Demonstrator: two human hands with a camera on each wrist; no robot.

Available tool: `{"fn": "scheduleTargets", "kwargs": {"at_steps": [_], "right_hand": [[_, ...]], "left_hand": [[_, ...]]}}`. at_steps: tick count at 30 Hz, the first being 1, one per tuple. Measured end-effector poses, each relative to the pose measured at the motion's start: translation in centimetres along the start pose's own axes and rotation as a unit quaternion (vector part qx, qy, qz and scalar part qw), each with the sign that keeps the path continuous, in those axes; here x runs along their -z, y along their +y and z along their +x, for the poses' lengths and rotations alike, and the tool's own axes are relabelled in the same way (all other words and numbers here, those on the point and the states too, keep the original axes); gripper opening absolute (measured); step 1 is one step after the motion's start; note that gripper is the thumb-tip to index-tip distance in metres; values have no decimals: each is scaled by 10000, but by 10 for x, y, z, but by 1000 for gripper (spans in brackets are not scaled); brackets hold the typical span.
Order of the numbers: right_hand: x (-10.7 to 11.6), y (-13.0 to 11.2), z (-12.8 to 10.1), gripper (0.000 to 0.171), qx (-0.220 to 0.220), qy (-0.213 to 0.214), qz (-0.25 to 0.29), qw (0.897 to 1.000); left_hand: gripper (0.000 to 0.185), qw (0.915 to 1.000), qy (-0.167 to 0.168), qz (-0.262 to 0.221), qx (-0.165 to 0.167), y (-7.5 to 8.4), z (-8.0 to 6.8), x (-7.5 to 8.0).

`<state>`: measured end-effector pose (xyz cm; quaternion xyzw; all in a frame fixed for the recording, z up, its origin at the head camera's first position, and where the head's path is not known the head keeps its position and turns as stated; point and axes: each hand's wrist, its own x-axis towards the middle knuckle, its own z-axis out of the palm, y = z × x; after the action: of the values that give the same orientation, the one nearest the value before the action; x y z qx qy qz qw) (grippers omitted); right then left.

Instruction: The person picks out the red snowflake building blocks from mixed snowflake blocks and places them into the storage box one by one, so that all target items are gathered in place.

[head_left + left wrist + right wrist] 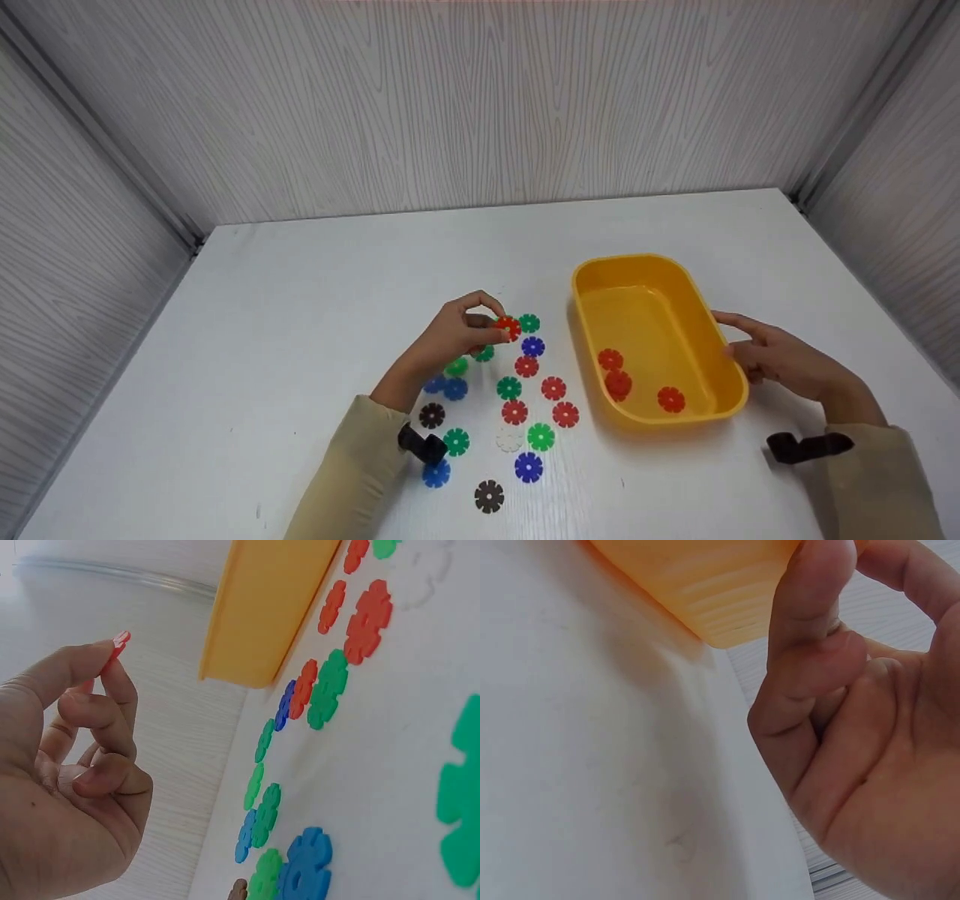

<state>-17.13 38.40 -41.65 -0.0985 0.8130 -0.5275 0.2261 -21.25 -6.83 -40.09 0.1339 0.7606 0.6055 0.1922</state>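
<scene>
My left hand pinches a red notched disc between thumb and fingertips, lifted just above the white table; the left wrist view shows the red disc edge-on at my fingertips. Below and right of it lie several loose discs in red, green, blue, white and dark brown. A yellow tub stands to the right with three red discs inside. My right hand rests against the tub's right wall, fingers loosely bent; the tub fills the top of the right wrist view.
The white table is boxed in by pale wood-grain walls at the back and both sides. Black wrist straps show on both beige sleeves.
</scene>
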Motion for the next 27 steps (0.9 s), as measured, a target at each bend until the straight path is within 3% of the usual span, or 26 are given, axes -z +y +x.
{"fn": "scheduleTargets", "kwargs": {"at_steps": [10, 27], "right_hand": [[2, 3, -1, 56, 175, -36, -35, 9998], [-2, 1, 0, 58, 9, 143, -205, 9997]], "left_hand": [[23, 9975, -45, -711, -3, 12, 6, -13], [22, 9931, -483, -1049, -207, 42, 22, -82]]}}
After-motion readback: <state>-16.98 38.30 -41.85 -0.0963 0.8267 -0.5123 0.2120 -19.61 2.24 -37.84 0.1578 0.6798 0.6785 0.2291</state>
